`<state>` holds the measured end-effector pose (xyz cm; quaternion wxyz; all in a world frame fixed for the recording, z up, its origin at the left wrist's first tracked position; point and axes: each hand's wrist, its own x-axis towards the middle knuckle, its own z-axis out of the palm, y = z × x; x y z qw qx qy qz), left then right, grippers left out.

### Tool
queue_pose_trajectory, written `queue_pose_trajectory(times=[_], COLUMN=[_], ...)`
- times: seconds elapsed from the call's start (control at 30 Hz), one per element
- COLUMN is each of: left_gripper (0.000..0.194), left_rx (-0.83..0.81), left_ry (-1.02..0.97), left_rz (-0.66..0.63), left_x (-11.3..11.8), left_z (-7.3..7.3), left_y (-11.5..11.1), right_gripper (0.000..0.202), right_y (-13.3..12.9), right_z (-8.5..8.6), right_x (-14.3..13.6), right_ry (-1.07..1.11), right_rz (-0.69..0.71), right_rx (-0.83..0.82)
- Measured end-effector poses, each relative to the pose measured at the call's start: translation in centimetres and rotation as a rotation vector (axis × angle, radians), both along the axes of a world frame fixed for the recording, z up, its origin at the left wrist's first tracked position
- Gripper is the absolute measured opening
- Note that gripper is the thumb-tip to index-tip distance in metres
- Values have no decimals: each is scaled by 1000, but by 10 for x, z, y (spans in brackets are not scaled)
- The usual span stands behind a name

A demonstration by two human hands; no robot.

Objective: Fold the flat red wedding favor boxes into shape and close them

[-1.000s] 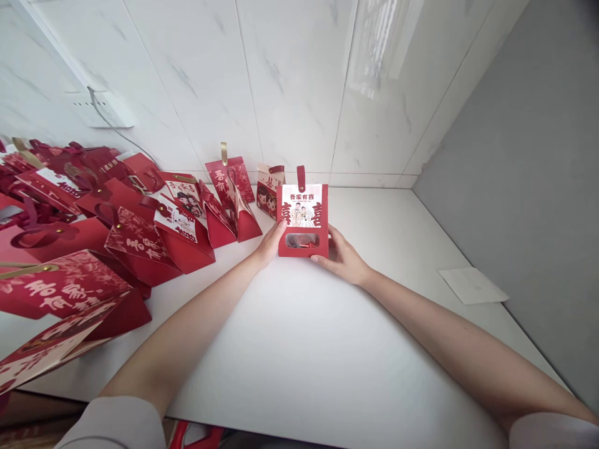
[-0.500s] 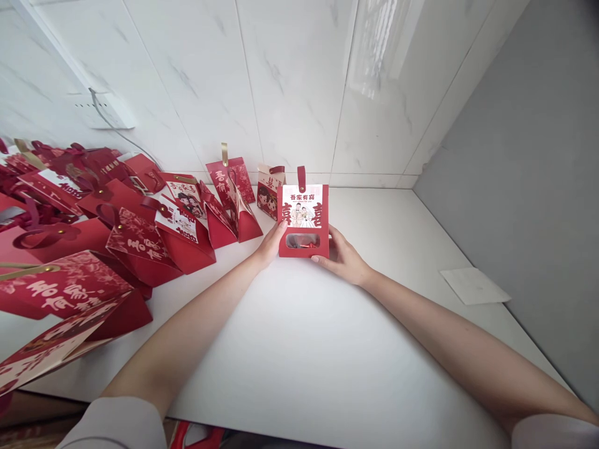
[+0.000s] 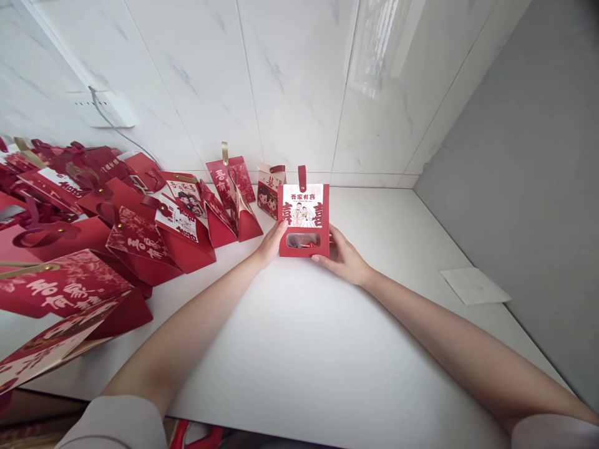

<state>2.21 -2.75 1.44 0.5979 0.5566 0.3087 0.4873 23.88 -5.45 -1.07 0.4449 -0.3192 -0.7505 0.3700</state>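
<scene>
Between my two hands stands a red candy gift box point(image 3: 305, 242), upright near the back of the white table. Its front has a white panel with a bridal couple and red characters, and a window below shows small wrapped pieces inside. A dark red strap loop rises from its top. My left hand point(image 3: 272, 242) grips the left side, thumb at the front edge. My right hand point(image 3: 345, 257) holds the lower right corner, thumb on the front and fingers behind, partly hidden. Just behind to the left is a smaller beige and red box point(image 3: 269, 194).
Several red gift boxes point(image 3: 140, 243) crowd the left side, some upright, some leaning. A tall red box point(image 3: 231, 181) stands near the tiled wall point(image 3: 294, 81). A white paper sheet point(image 3: 475, 285) lies at the right edge by a grey panel point(image 3: 528, 187). A wall socket point(image 3: 105, 111) has a cable.
</scene>
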Motion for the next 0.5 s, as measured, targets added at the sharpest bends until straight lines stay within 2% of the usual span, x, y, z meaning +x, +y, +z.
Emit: queue_pose_trajectory(times=[0.07,0.13,0.2,0.23,0.27,0.3,0.33,0.4,0.43,0.5], left_gripper=[60,62,55,47,38,32,32,35,37,34], left_rx=[84,286,535,630,697,707,669,520,464,414], left_ry=[74,166,226,244,262,303,359,460,487,488], left_rz=[103,355,632,708,705,619,463,14,-204,-498], left_x=[-2,-4,-4,-4,-2,-1,1,4,3,-1], left_z=[0,6,22,36,53,72,92,130,146,166], left_y=[-2,-4,-11,-17,-26,-38,-53,-88,-106,-134], right_gripper=[81,82,83,83,83,83,84,86,87,86], right_y=[0,1,1,1,2,2,2,3,4,4], right_z=[-1,-2,-3,-4,-4,-5,-5,-7,-8,-10], right_x=[0,0,0,0,1,1,1,1,1,0], right_ry=[2,-3,-5,-5,-6,-9,-12,-11,-10,-8], right_rz=[6,6,4,1,0,1,5,7,3,-13], right_rx=[-5,-5,3,7,8,7,6,10,13,21])
